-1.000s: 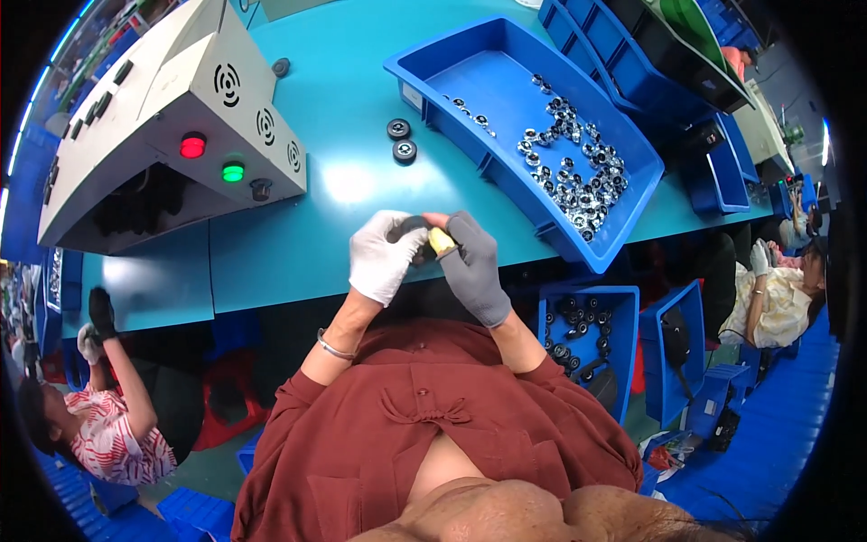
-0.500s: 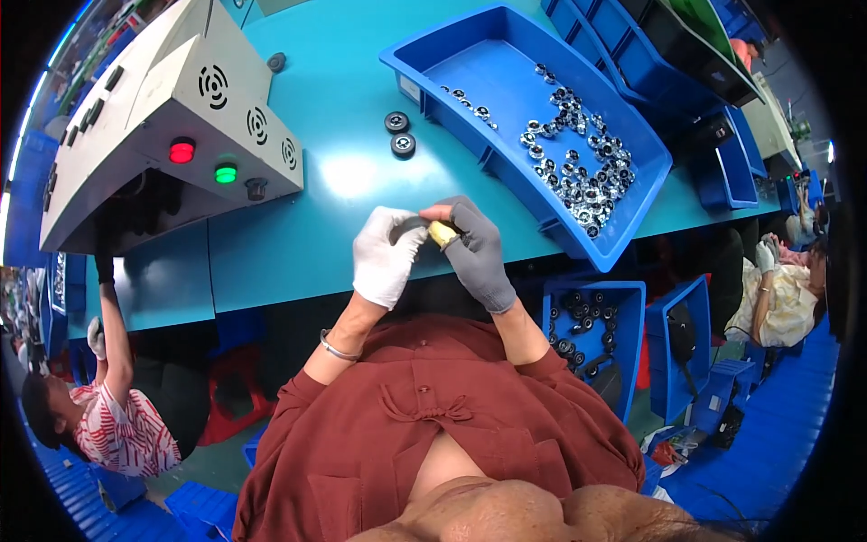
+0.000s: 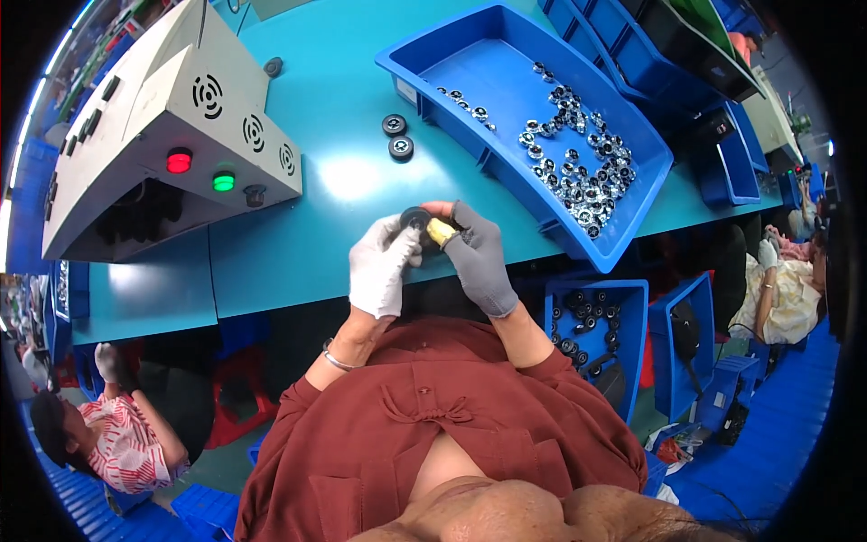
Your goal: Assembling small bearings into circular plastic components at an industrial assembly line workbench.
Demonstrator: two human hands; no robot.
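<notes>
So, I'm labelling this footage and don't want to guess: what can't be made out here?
In the head view:
Black wheel, lower part: covered by the left hand.
Dark pieces inside the white machine: lost in shadow.
Shiny parts in the blue tray: fine details too small.

My left fingers (image 3: 408,242) wear matt white knitted cloth, my right fingers (image 3: 464,219) matt grey knit with a smooth yellow thumb wrap (image 3: 442,232). The black wheel (image 3: 415,217) looks like dull plastic or rubber. At upper right, metallic parts (image 3: 591,185) gleam like chrome in a smooth plastic blue bin (image 3: 488,68). The teal tabletop (image 3: 289,262) is glossy.
</notes>
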